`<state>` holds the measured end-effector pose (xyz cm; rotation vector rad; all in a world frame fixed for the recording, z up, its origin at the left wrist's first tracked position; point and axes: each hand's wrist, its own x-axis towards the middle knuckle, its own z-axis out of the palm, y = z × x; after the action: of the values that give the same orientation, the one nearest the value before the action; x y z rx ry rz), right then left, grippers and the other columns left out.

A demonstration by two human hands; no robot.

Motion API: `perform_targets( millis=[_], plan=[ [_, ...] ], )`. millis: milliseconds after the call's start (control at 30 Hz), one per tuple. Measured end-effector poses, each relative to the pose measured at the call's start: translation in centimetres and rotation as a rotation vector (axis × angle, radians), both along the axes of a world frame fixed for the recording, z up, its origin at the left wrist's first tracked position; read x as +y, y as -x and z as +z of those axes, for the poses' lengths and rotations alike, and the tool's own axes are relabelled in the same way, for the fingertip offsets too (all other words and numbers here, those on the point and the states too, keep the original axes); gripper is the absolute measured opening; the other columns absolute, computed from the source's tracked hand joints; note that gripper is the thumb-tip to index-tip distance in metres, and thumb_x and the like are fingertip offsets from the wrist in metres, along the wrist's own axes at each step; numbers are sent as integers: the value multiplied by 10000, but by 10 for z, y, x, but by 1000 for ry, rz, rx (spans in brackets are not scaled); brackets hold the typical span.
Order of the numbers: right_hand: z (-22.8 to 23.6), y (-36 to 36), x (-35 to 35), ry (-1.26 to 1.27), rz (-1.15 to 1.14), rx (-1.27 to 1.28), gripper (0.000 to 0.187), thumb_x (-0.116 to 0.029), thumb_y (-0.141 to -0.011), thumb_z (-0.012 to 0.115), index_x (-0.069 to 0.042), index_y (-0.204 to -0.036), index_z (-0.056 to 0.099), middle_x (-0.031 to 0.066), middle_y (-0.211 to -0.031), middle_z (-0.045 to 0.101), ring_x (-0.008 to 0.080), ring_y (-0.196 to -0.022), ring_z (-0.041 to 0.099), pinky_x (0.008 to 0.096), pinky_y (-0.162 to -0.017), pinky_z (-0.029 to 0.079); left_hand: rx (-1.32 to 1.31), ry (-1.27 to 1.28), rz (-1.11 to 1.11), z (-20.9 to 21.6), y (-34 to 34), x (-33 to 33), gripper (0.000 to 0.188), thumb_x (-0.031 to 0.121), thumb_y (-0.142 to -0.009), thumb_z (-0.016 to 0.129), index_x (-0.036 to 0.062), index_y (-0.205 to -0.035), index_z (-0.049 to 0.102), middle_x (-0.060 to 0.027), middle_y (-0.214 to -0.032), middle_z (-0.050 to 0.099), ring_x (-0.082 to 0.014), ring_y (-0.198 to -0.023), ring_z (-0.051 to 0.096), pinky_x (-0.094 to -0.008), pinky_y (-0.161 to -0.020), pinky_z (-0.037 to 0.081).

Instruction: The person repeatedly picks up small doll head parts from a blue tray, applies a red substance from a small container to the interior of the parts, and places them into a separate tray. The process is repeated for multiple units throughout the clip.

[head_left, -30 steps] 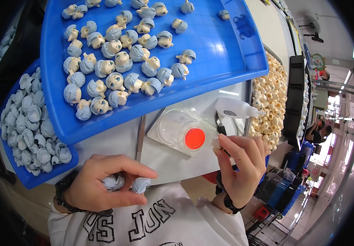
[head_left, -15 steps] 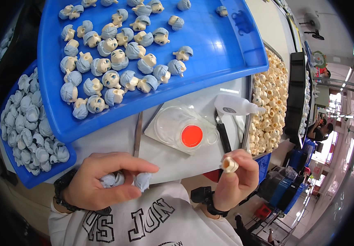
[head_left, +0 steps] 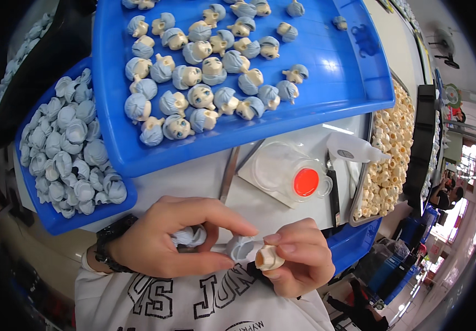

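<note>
My left hand (head_left: 177, 237) pinches a pale blue doll hair piece (head_left: 240, 248) between thumb and index finger, its hollow side turned to the right. More blue hair pieces (head_left: 189, 236) are tucked in the palm under the curled fingers. Close beside it, my right hand (head_left: 298, 256) grips a cream doll face piece (head_left: 269, 257) with its hollow opening showing. The two pieces are near each other; whether they touch I cannot tell. Beyond my hands, a large blue tray (head_left: 326, 102) carries several assembled doll heads (head_left: 201, 96) with blue hair.
At the left, a blue bin (head_left: 56, 225) is heaped with hair pieces. A metal tray (head_left: 366, 218) of cream face pieces stands at the right. Between them lie a steel ruler-like strip (head_left: 229, 175), a clear container with a red cap (head_left: 306, 182), a white squeeze bottle (head_left: 352, 148) and a black-handled cutter (head_left: 333, 193).
My hands have come together, the face piece now beside the hair piece and turned toward it. The view has shifted, so the trays appear further right.
</note>
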<state>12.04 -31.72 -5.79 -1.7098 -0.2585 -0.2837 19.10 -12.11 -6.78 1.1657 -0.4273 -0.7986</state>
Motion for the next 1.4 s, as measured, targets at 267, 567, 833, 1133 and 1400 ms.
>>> perform_targets(
  millis=[267, 567, 833, 1133, 1400],
  plan=[
    [6, -6, 1, 342, 47, -75, 412, -49, -582, 785, -5, -959, 625, 95, -887, 633, 182, -683, 548, 259, -574, 440, -45, 4, 30, -2, 1, 1, 352, 10, -686, 729, -16, -1011, 595, -113, -925, 631, -89, -608, 561, -197, -541, 436],
    [11, -12, 14, 477, 101, -154, 491, -203, -595, 770, 26, -1001, 618, 72, -830, 550, 188, -643, 526, 276, -561, 424, 207, 24, -8, 4, 10, 2, 490, 46, -746, 708, -61, -1147, 448, -100, -989, 591, -102, -721, 588, -222, -676, 467],
    [6, -7, 11, 598, 117, -208, 440, -383, -660, 703, -35, -920, 630, 34, -804, 555, 176, -663, 506, 291, -614, 393, 361, -13, -238, 12, 2, 4, 506, 168, -758, 718, -54, -1141, 472, -138, -1197, 461, -138, -797, 580, -254, -740, 459],
    [3, -4, 1, 547, 34, -309, 478, -464, -684, 679, -92, -982, 639, -17, -911, 538, 167, -692, 432, 333, -652, 382, 48, -146, -465, 6, -5, 0, 403, 196, -735, 740, -20, -1017, 550, -61, -918, 598, -126, -767, 585, -233, -658, 457],
    [17, 10, -106, 723, -706, 78, 233, -36, -772, 587, 8, -1000, 597, 137, -851, 602, 262, -765, 576, 335, -687, 446, 663, 303, 285, 15, 11, 9, 634, 420, -842, 572, -83, -1174, 377, -62, -600, 534, -139, -418, 477, -242, -393, 369]
  ],
)
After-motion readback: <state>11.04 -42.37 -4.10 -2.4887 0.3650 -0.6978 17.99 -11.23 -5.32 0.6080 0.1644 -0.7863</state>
